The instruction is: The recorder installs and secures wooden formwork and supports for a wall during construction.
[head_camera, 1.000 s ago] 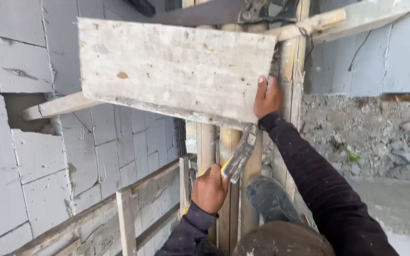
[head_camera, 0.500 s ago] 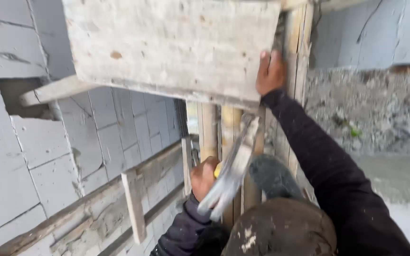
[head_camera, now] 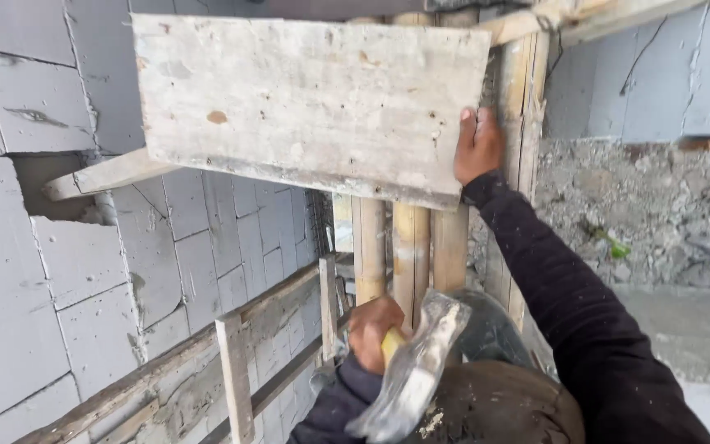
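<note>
My right hand (head_camera: 478,144) grips the right edge of a large weathered plywood board (head_camera: 306,99) and presses it against upright bamboo poles (head_camera: 408,247). My left hand (head_camera: 374,327) is low in the view, closed around the yellow handle of a claw hammer (head_camera: 412,370). The hammer's metal head is blurred and points down and to the right, close to the camera. A dark long sleeve covers my right arm (head_camera: 585,312).
A wall of grey concrete blocks (head_camera: 43,247) fills the left side, with a wooden batten (head_camera: 108,174) sticking out of a gap. A timber frame (head_camera: 232,362) runs below. Rubble (head_camera: 659,214) lies on the ground at right.
The hammer in my left hand has swung down and nearer the camera. My right hand stays on the board's edge. The view has shifted slightly.
</note>
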